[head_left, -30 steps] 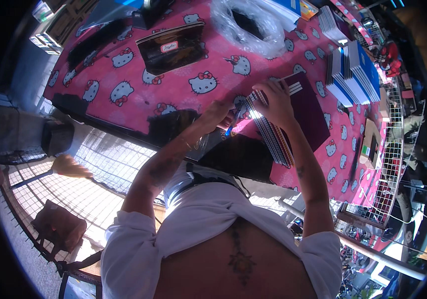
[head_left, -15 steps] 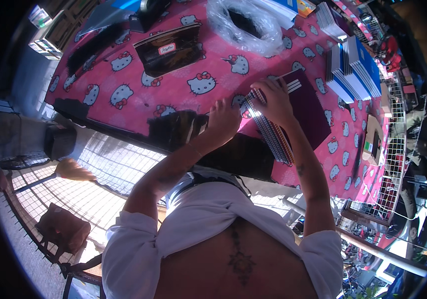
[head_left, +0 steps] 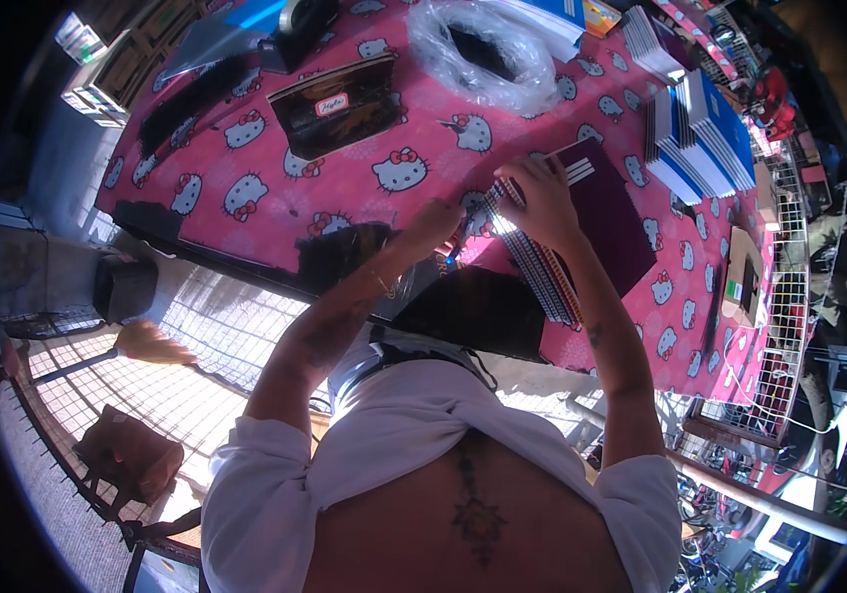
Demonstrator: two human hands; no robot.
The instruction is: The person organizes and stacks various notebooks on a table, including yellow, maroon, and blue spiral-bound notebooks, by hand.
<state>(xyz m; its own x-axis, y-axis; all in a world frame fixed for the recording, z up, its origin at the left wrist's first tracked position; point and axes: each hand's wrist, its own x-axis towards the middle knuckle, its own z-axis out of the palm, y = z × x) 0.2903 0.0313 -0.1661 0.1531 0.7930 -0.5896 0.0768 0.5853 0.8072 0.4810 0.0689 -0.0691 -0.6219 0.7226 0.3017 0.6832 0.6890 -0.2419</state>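
A stack of dark purple spiral-bound notebooks lies at the table's near side, its coil edges turned toward my left hand. My right hand grips the top of that coil edge, thumb on the coils and fingers over the covers. Just left of the coils, my left hand is closed around a small slim thing. A blue end and a reddish part of it stick out below the fingers; its kind is too small to tell.
Blue notebooks stand stacked at the right, near a cardboard box. A clear plastic-wrapped coil and a dark pouch lie farther back on the pink cloth. A broom is down at the left.
My left hand has turned and its fingers have closed; the small blue-ended thing now shows below it. My right hand stays on the notebooks. The view has shifted slightly.
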